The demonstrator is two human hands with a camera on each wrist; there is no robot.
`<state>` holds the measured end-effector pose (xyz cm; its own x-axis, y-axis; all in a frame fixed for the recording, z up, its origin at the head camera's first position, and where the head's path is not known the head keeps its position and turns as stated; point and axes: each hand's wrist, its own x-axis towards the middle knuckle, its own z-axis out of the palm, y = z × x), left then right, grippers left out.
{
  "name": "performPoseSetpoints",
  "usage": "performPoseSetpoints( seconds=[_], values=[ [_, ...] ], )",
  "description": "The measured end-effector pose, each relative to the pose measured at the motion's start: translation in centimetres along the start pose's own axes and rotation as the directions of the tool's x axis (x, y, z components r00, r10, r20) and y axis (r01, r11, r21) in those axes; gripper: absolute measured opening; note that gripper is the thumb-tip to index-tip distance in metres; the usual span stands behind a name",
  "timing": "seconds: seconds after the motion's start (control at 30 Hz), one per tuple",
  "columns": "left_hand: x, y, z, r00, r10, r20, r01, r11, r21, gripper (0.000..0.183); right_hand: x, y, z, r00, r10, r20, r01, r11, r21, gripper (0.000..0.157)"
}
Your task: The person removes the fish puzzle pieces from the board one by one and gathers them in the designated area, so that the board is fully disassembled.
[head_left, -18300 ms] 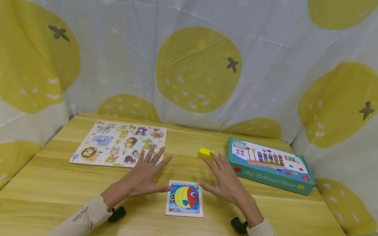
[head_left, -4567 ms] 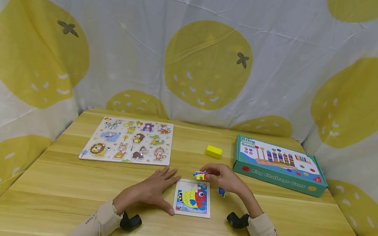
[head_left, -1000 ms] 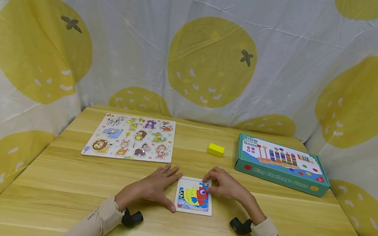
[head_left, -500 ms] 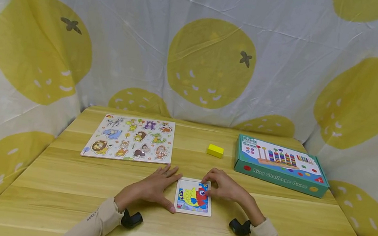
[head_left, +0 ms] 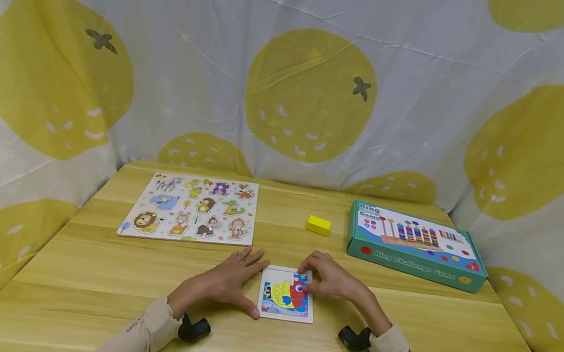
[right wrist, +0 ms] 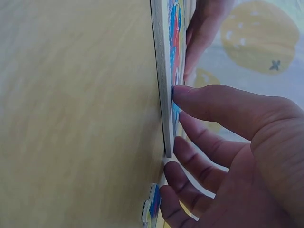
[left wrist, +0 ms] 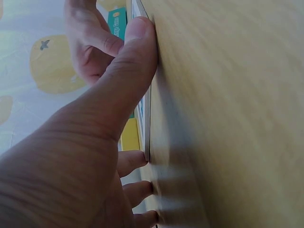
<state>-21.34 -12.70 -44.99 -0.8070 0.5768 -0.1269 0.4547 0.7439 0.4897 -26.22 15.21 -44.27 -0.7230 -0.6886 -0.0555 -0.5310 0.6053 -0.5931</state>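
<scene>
A small square fish jigsaw puzzle (head_left: 288, 303) lies in its white tray (head_left: 290, 318) before me, with bare white tray floor at its upper left. My left hand (head_left: 227, 282) rests spread along the tray's left side, thumb near the lower corner and index finger at the upper one. At the upper right, thumb and index finger of my right hand (head_left: 335, 279) pinch the blue corner puzzle piece (head_left: 305, 276), which still sits in the tray. In the right wrist view a loose puzzle piece (right wrist: 151, 207) is by the little finger; in the head view the right hand hides it.
Behind on the left lies an animal puzzle board (head_left: 192, 210). A yellow block (head_left: 318, 225) stands beyond the right hand, and a green Ring Challenge Game box (head_left: 417, 247) is at the back right. A lemon-print curtain (head_left: 164, 95) encloses the wooden table (head_left: 259, 351).
The fish puzzle was full at first. Later the right hand held a yellow-and-blue piece above the tray; since then it has moved to the upper right corner. The left hand stays at the tray's left side.
</scene>
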Motion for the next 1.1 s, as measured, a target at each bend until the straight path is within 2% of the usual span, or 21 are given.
performPoseSetpoints(
  seconds=[0.53, 1.1],
  values=[
    [-0.22, 0.05, 0.2, 1.0, -0.009, -0.002, 0.009, 1.0, -0.015, 0.106, 0.12, 0.16, 0.19, 1.0, -0.005, -0.008, 0.005, 0.998, 0.058, 0.028],
    [0.08, -0.04, 0.07, 1.0, 0.0, -0.005, 0.0, 1.0, 0.003, 0.107, 0.13, 0.42, -0.04, 0.999, -0.01, -0.033, 0.012, 0.999, 0.041, 0.026]
  ],
)
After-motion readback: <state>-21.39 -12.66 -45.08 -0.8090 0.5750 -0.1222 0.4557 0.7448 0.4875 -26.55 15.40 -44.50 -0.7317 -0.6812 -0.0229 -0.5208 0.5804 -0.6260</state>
